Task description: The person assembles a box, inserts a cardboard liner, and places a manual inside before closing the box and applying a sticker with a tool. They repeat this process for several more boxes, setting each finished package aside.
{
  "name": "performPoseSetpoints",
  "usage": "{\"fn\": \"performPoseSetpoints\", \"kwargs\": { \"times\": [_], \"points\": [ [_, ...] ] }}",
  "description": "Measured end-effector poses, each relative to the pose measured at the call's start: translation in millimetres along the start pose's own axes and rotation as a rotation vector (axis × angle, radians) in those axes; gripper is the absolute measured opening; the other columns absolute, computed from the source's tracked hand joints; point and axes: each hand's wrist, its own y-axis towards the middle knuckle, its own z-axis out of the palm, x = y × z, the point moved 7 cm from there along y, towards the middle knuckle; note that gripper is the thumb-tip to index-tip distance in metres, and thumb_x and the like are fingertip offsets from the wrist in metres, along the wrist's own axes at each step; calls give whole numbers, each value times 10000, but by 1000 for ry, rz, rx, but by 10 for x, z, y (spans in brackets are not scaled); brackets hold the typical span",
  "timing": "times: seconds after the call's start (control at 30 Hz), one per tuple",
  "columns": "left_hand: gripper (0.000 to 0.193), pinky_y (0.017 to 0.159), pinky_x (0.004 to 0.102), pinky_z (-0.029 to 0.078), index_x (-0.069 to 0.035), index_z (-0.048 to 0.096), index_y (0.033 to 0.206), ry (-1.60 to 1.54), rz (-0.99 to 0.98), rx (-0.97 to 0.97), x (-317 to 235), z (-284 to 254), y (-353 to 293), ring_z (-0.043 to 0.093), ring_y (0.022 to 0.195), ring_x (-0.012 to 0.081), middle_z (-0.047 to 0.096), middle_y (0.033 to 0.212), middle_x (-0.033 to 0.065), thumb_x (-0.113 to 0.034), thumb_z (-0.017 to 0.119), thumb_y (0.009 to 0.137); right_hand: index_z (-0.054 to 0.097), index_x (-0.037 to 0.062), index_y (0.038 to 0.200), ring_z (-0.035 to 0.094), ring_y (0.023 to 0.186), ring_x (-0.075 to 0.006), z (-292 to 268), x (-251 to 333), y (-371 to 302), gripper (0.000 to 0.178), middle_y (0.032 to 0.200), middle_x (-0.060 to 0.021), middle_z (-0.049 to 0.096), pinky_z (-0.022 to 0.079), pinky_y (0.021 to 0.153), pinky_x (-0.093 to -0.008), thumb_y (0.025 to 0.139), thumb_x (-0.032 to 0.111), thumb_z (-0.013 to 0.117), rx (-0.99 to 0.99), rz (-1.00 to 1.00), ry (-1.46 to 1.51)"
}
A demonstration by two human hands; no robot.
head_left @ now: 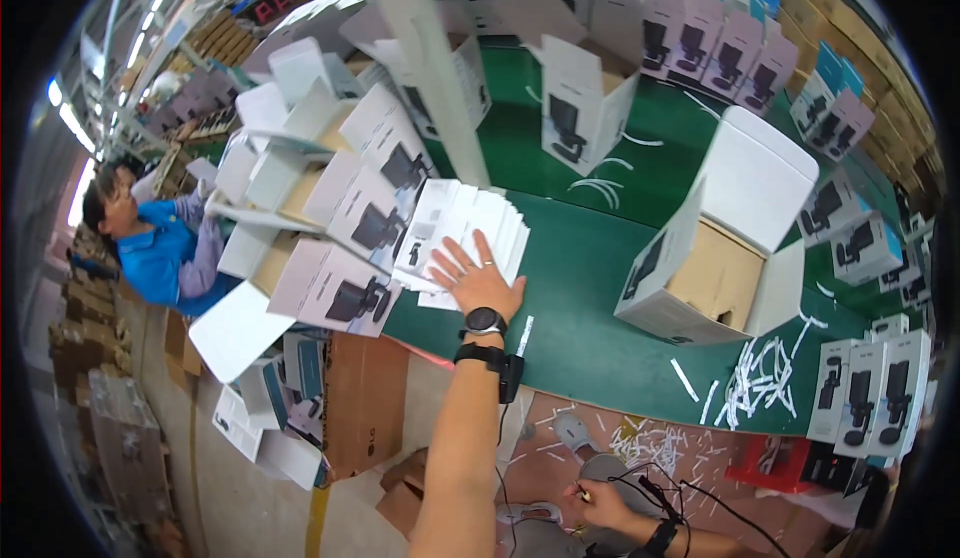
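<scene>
My left hand (482,280) lies flat with its fingers spread on a stack of white printed leaflets (505,220) on the green table. A watch and a black strap with a small dark box sit on that wrist. My right hand (603,505) is low, below the table edge and near my lap, its fingers closed; a small yellowish and dark tip shows at them, too small to name. Left of the leaflets stand several open white boxes (300,288) with pictures of a dark device. To the right, an open white box (690,298) shows a brown cardboard insert inside.
White paper strips (762,383) are heaped on the table (570,303) and scattered over the floor. A pale post (440,98) rises behind the leaflets. More boxes (858,393) line the right edge. A co-worker in blue (165,248) stands at the left. Dark cables hang near my right arm.
</scene>
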Motion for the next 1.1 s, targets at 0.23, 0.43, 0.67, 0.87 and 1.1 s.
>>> {"fn": "performPoseSetpoints", "kwargs": {
  "times": [0.23,0.43,0.67,0.87,1.1],
  "points": [
    [614,1154,596,317,-60,538,1390,-666,-34,-464,1174,177,-1423,410,1377,484,447,1485,259,-282,742,855,724,38,1067,696,846,-143,314,-546,238,157,896,-36,747,561,776,-309,980,165,698,63,123,-66],
    [393,946,464,507,-4,658,1177,-1051,-1159,-184,3532,3474,-5311,644,1112,315,676,1158,182,-281,739,910,702,37,1135,582,719,-91,1106,-968,673,166,957,-30,726,474,651,-244,1035,134,613,185,466,-127],
    [445,954,374,534,-36,693,1129,-2190,-2435,-754,3984,5894,-7971,670,982,249,712,979,72,-435,723,936,712,50,1135,541,703,-76,2941,-2275,977,177,961,-38,727,447,647,-237,1041,175,628,355,516,-243],
    [264,957,364,520,-41,667,1090,-2066,-1944,-1985,4852,6395,-8518,670,1025,191,708,1149,75,-255,714,943,675,23,1241,602,779,-93,5063,-3515,1022,258,1031,-43,722,491,688,-253,1056,189,605,566,504,-156],
    [137,1003,365,517,-72,628,1127,-2179,-1472,-1551,5786,4237,-8064,665,959,158,712,1079,46,-132,641,1005,629,31,1313,667,853,-144,6758,-3213,992,289,1149,-77,728,549,757,-293,1051,127,554,636,633,-46]
  ]
}}
